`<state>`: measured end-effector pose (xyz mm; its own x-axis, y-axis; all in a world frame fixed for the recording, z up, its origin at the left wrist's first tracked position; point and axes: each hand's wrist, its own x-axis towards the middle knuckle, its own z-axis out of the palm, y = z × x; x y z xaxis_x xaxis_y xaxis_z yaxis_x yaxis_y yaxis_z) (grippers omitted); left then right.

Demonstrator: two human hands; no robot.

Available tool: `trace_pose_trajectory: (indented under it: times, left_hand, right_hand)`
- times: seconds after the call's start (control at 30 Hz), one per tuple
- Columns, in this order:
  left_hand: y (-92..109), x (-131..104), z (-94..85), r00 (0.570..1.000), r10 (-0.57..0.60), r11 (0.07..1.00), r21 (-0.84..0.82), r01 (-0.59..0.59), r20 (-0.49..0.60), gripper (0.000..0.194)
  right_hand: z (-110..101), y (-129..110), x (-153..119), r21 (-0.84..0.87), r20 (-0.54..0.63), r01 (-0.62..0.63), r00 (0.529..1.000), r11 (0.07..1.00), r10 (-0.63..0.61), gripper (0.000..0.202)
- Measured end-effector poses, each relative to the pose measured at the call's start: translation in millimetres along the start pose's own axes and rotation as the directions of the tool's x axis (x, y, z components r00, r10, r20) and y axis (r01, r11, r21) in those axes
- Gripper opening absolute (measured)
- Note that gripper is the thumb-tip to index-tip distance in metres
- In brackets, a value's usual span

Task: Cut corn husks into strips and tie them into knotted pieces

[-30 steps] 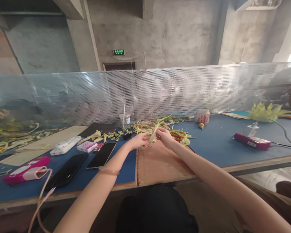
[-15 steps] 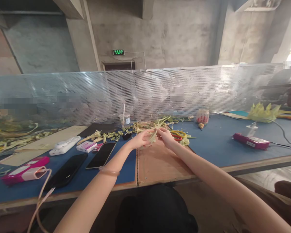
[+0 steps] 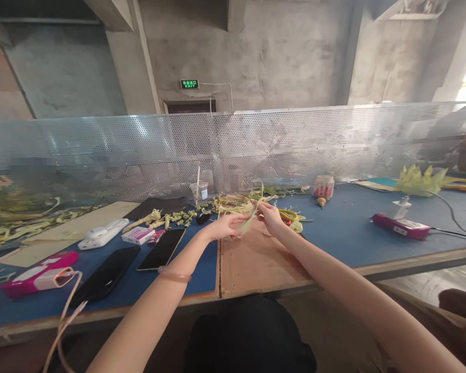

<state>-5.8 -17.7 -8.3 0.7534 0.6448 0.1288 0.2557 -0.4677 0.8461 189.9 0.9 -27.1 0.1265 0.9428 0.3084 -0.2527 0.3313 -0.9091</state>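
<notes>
Two hands point(image 3: 230, 226) point(image 3: 270, 217), two black phones point(image 3: 105, 274) point(image 3: 162, 248), one jar point(image 3: 324, 186), one exit sign point(image 3: 189, 84)

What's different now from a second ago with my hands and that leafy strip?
Your right hand has moved slightly right, away from your left hand, holding the pale green leafy strip, whose upper end appears more upright. Nothing new is visibly picked up. Your left hand stays near its spot, and the phone beside your left arm, plastic cup and jar haven't moved.

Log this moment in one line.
left hand: fingers at pale green strip | right hand: grip on strip | below: brown board
</notes>
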Motion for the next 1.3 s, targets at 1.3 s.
trace_pose_trajectory:
  times: [1.3]
  left_hand:
    - [14,-12,-0.7,0.998,-0.039,0.982,-0.183,0.048,0.053,0.058]
  right_hand:
    - [-21,-17,7,0.034,0.181,-0.160,0.972,0.986,0.152,0.061]
